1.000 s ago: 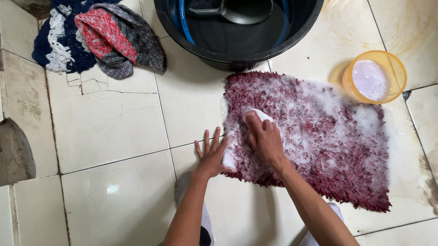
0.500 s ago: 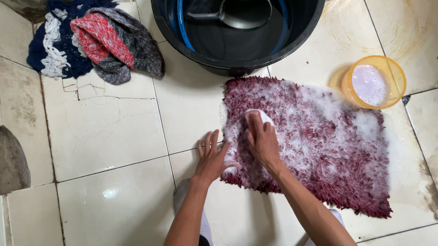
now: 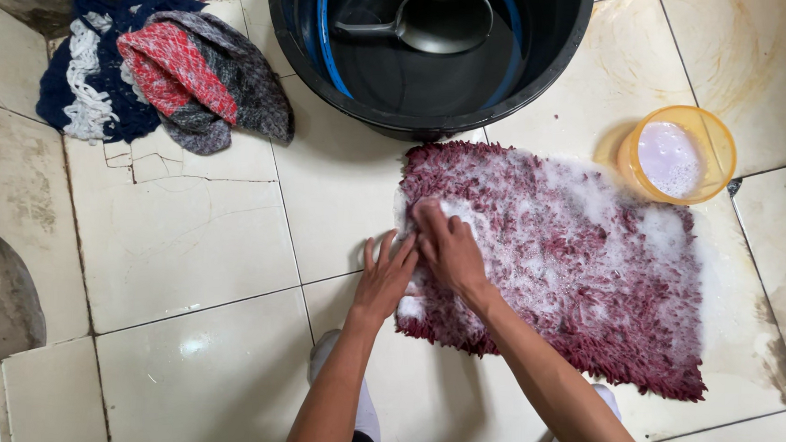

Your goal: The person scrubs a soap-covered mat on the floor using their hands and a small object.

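Observation:
A shaggy dark red mat (image 3: 577, 264), covered in white suds, lies flat on the tiled floor. My right hand (image 3: 445, 245) presses down on the mat's left part, closed around a white scrub brush (image 3: 460, 212) that shows only at its tip. My left hand (image 3: 384, 275) rests flat with fingers spread on the mat's left edge, right beside the right hand.
A large black tub (image 3: 427, 54) of water with a grey dipper (image 3: 437, 18) stands just beyond the mat. An orange bowl (image 3: 679, 154) of soapy liquid sits at the mat's far right corner. A pile of blue, red and grey cloths (image 3: 166, 65) lies far left. A floor tile is broken (image 3: 1, 297).
My right hand has slid the brush left and slightly nearer along the mat. My left hand has stayed on the mat's edge. The view has shifted a little.

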